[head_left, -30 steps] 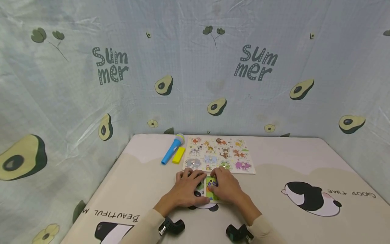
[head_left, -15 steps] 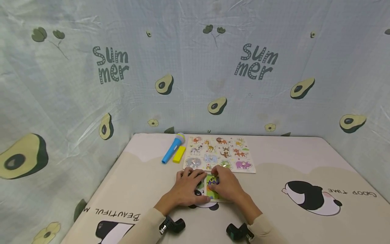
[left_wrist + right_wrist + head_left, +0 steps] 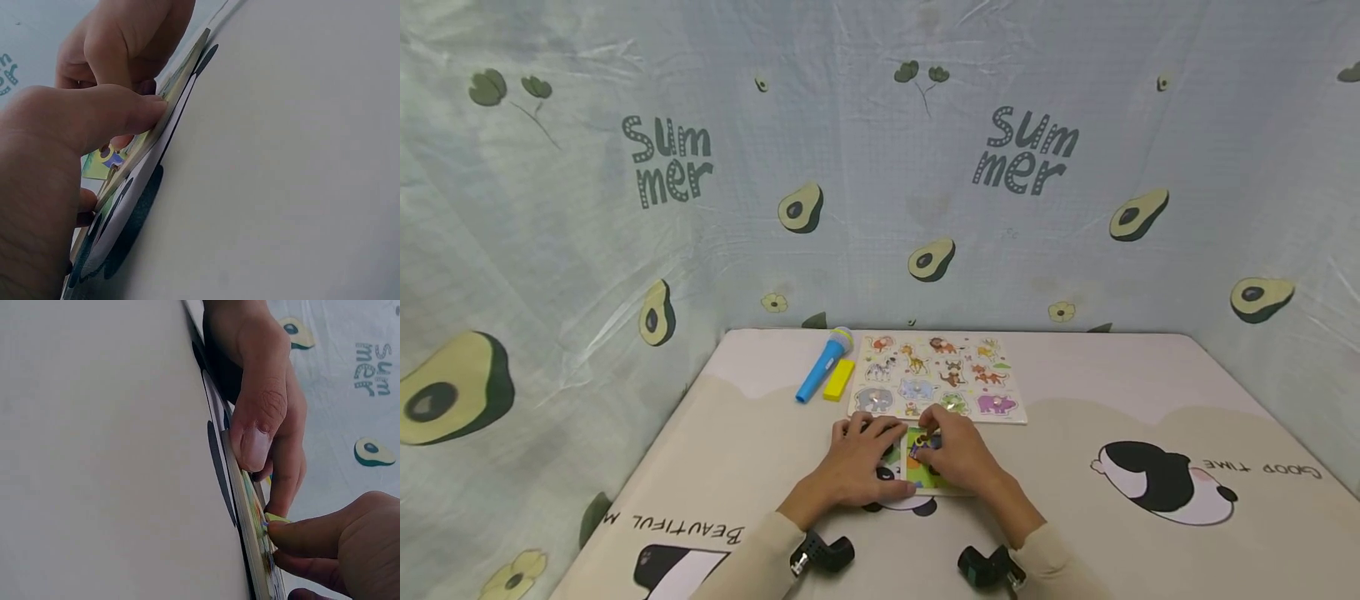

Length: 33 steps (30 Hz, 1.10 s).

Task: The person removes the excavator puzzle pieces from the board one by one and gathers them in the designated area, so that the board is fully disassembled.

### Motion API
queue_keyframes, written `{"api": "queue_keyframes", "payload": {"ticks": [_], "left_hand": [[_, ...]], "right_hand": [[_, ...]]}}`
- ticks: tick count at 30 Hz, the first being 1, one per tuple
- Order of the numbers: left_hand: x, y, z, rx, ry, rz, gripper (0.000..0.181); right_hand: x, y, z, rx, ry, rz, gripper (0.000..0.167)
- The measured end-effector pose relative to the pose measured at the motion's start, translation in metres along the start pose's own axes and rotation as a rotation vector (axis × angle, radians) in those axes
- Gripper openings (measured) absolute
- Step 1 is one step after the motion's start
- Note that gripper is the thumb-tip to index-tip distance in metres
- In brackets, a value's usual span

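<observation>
A small, thin jigsaw puzzle board (image 3: 904, 454) with a bright green picture lies on the table in front of me. My left hand (image 3: 853, 462) holds it steady, thumb on the near edge and fingers spread toward the far left side. In the right wrist view, that thumb presses the edge of the board (image 3: 251, 540). From the right side, my right hand (image 3: 958, 450) reaches over the picture. Its thumb and forefinger pinch a thin puzzle piece (image 3: 276, 518) with a yellow-green edge, slightly tilted up from the board. The right palm and fingers hide part of the picture.
Behind the hands lies a larger animal peg puzzle (image 3: 936, 379). To its left are a yellow block (image 3: 838, 380) and a blue toy microphone (image 3: 822, 371). A patterned cloth wall (image 3: 865, 167) stands behind the table (image 3: 760, 467).
The right thumb and fingers have shifted slightly on the green picture, and more of it shows beneath them. The left hand stays in place on the board.
</observation>
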State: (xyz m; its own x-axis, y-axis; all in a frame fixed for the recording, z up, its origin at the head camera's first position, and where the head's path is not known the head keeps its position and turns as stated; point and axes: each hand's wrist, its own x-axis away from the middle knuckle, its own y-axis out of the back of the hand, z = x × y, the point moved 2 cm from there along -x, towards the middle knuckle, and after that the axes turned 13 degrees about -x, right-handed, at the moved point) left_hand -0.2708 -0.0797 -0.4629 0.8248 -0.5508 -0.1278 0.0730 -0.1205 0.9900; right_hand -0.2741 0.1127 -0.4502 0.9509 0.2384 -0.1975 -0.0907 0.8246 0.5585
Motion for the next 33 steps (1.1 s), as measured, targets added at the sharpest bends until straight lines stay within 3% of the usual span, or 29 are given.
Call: {"api": "queue_keyframes", "payload": {"ticks": [8,16,21,33], "left_hand": [[0.002,-0.002,0.0,0.001,0.002,-0.003,0.089],[0.002,-0.001,0.001,0.011,-0.01,-0.02,0.088],[0.002,0.0,0.002,0.016,-0.012,-0.026,0.088],[0.003,-0.002,0.001,0.033,-0.04,-0.021,0.091]], "right_hand": [[0.002,-0.001,0.0,-0.042,0.026,-0.031,0.017],[0.002,0.005,-0.001,-0.163,0.013,-0.06,0.014],[0.002,0.016,0.001,-0.225,-0.004,-0.068,0.014],[-0.002,0.058,-0.016,-0.204,-0.104,-0.036,0.012]]}}
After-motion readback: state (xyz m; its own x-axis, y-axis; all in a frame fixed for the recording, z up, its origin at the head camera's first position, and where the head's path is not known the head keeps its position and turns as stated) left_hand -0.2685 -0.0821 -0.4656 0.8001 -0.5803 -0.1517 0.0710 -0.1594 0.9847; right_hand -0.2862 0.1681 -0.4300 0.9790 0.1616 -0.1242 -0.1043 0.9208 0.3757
